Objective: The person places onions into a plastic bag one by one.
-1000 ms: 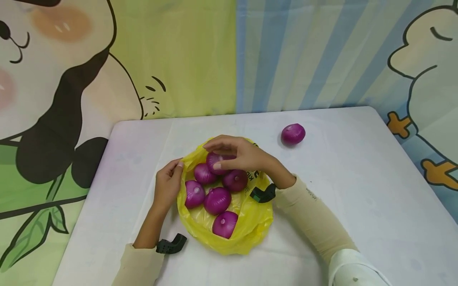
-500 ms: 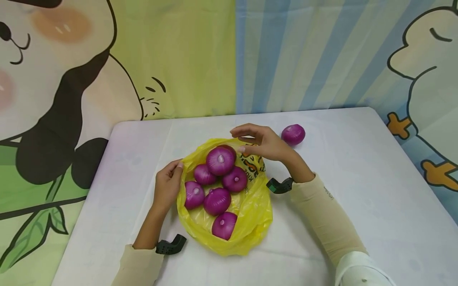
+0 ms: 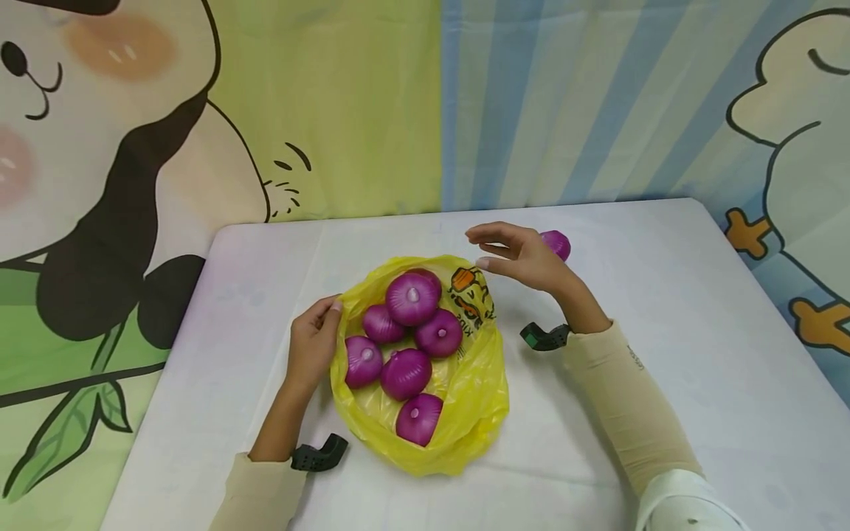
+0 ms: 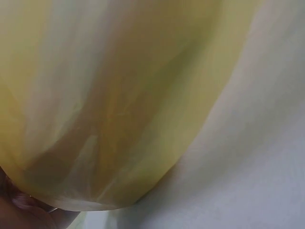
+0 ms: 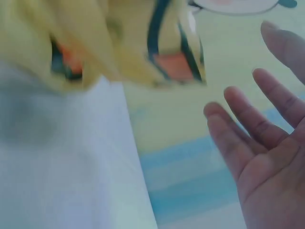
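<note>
A yellow plastic bag (image 3: 474, 402) with its mouth spread wide lies on the table, several purple onions (image 3: 406, 374) inside it. My left hand (image 3: 312, 343) pinches the bag's left rim between thumb and fingers. In the left wrist view the translucent bag (image 4: 143, 119) fills most of the picture, and only part of the hand (image 4: 28, 212) shows. Just beyond the bag's right rim, my right hand (image 3: 521, 258) hovers with nothing in it. Its fingers are spread in the right wrist view, palm visible. Partly hidden behind that hand is a single purple onion (image 3: 558, 244) on the table.
The white-covered table (image 3: 664, 332) ends at a back edge against a printed cloth backdrop (image 3: 332, 110) with cartoon animals. A black camera mount (image 3: 320, 453) sits on the left wrist, another black mount (image 3: 544, 337) on the right.
My right hand has drawn away from the onions in the bag, moving right past the rim toward the lone onion. The left hand keeps its grip on the bag.
</note>
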Tool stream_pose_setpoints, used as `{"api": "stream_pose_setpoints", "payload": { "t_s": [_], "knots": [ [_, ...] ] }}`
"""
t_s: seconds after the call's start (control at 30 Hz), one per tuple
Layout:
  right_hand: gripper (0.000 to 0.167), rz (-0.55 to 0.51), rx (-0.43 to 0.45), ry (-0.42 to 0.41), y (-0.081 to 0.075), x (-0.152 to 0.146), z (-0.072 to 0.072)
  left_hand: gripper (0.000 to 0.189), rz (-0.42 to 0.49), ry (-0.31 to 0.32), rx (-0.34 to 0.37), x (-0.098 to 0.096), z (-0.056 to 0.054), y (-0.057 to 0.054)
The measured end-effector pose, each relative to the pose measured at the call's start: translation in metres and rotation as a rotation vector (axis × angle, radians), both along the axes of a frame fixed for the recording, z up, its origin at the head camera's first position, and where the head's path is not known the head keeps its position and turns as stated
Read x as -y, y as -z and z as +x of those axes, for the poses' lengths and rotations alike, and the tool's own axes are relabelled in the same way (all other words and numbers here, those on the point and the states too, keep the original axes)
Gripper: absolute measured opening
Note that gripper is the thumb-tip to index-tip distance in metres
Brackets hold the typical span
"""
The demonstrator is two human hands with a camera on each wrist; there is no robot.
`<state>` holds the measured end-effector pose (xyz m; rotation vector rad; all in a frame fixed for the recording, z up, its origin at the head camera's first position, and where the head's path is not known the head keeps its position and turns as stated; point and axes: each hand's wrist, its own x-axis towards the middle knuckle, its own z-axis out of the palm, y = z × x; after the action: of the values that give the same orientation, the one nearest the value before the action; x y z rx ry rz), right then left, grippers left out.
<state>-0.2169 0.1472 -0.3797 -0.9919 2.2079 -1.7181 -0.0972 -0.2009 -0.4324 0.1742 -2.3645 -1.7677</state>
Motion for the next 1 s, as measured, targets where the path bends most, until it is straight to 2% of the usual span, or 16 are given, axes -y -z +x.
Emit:
{"api": "stream_pose_setpoints", "payload": {
  "t_s": [0.27, 0.43, 0.57, 0.67, 0.83, 0.9, 1.0],
  "knots": [
    [0.047, 0.005, 0.046, 0.195, 0.004, -0.031, -0.013, 0.031, -0.006, -0.002, 0.037, 0.000, -0.002, 0.001],
    [0.063, 0.089, 0.064, 0.390, 0.011, -0.046, -0.021, 0.033, -0.016, -0.004, 0.044, 0.002, 0.000, 0.003],
    [0.074, 0.118, 0.032, 0.506, 0.016, -0.056, -0.024, 0.036, -0.014, -0.002, 0.032, 0.002, 0.000, 0.003],
    [0.075, 0.112, 0.034, 0.561, 0.020, -0.063, -0.025, 0.035, -0.008, -0.004, 0.027, 0.001, -0.001, 0.003],
    [0.076, 0.107, 0.087, 0.624, 0.030, -0.074, -0.026, 0.033, -0.001, -0.003, 0.053, 0.001, -0.001, 0.000],
    [0.079, 0.111, 0.101, 0.644, 0.034, -0.078, -0.026, 0.032, 0.001, -0.002, 0.061, -0.001, 0.000, -0.003],
    [0.088, 0.148, 0.132, 0.661, 0.040, -0.082, -0.028, 0.031, -0.013, 0.004, 0.055, -0.007, 0.004, -0.015]
  ]
}}
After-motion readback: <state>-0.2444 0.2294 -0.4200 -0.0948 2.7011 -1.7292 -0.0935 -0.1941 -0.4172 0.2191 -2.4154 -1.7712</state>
